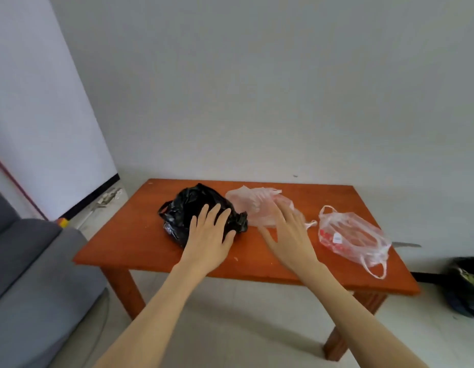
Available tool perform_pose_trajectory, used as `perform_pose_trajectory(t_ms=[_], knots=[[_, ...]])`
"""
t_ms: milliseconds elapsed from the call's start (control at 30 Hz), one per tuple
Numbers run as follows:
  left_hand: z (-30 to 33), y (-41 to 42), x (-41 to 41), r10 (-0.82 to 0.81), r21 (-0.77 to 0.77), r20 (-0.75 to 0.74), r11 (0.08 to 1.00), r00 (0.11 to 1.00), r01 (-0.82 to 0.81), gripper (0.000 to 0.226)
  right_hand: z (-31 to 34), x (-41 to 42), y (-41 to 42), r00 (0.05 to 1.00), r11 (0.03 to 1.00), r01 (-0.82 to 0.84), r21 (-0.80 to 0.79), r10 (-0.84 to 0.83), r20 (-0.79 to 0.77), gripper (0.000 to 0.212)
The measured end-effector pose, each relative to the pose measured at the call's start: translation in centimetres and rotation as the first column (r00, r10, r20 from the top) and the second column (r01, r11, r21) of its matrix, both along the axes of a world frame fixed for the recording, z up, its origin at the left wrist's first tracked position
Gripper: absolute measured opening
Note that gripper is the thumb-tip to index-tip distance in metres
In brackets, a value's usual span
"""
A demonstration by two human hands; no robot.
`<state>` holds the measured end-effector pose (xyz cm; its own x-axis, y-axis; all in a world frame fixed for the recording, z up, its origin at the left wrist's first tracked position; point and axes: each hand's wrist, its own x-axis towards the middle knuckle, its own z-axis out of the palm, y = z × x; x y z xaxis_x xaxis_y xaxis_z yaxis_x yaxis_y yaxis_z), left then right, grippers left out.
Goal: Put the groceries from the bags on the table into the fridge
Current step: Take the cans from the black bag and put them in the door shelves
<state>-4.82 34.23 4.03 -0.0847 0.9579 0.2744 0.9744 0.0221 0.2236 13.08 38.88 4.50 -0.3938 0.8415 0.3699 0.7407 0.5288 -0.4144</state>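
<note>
Right now, both arms out over a low orange-brown wooden table (140, 251) against a pale wall. Three bags in a row on the tabletop. Farthest left, a crumpled black plastic bag (188, 208), tied or bunched shut, contents hidden. Left hand (208, 235) flat over its near side, fingers straight and spread, palm down, gripping nothing; cannot tell whether actually pressing on the plastic or just above it. Just beside it, touching at the black bag's right edge, a pale pink see-through bag (254, 205), rumpled and fairly flat. Right hand (289, 232) over that one's near right corner, fingers also straight and loosely spread, nothing pinched; slightly blurred, so contact unclear. Further right, set apart from the pink one, a clear bag (355, 235) with loop handles, lying on its side near the table's right edge, something red and white inside, too smeared to name. Behind it, a grey blade-like thing (408, 245) poking past the table edge. Grey sofa (26, 261) along the left, dark bundle (467, 285) on the floor at far right. No fridge in view.
</note>
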Motion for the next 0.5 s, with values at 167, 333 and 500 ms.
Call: perform_pose_trajectory(t_ms=[167, 333, 500], knots=[[-4.0, 3.8, -5.6, 0.079, -0.147, -0.005, 0.986, 0.997, -0.079, 0.054, -3.4, -4.3, 5.7, 0.997, 0.990, -0.043, -0.131, 0.051, 0.056, 0.060], [-8.2, 6.1, -9.8, 0.140, -0.257, 0.053, 0.959, 0.989, -0.122, 0.054, -6.8, -8.5, 9.4, 0.984, 0.966, -0.096, -0.242, 0.128, 0.122, 0.059], [-11.2, 10.1, -15.8, 0.172, -0.295, 0.097, 0.946, 0.980, -0.136, 0.052, -10.1, -13.9, 13.2, 0.982, 0.922, -0.112, -0.370, 0.160, 0.101, 0.060]])
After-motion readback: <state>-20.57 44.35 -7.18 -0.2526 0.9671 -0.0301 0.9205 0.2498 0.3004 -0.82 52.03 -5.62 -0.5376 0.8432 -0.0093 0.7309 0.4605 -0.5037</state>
